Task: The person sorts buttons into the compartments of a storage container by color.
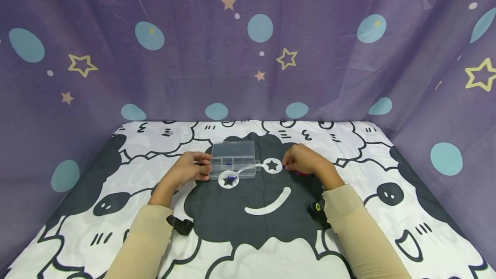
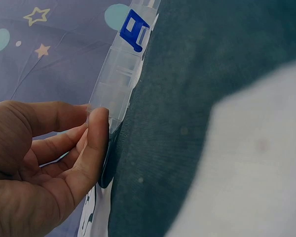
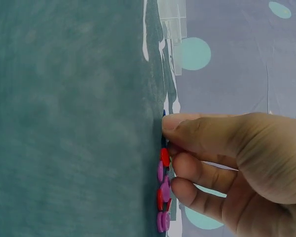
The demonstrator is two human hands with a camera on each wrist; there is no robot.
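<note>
A clear plastic compartment box [image 1: 232,161] stands with its lid raised at the back. My left hand [image 1: 188,168] holds its left end, thumb in front and fingers behind in the left wrist view. A blue flat piece with a cut-out [image 2: 134,30] shows at the box farther along. To the right of the box, my right hand [image 1: 304,159] pinches a small blue piece [image 3: 164,113], mostly hidden by the fingertips. Several small red and purple pieces [image 3: 165,190] lie beside and under that hand's curled fingers.
A cloth with a dark sheep-face print [image 1: 228,214] covers the table. Purple curtains [image 1: 186,63] with stars and dots hang behind and at both sides. A black wrist camera [image 1: 180,225] sits by the left sleeve, another [image 1: 318,213] by the right.
</note>
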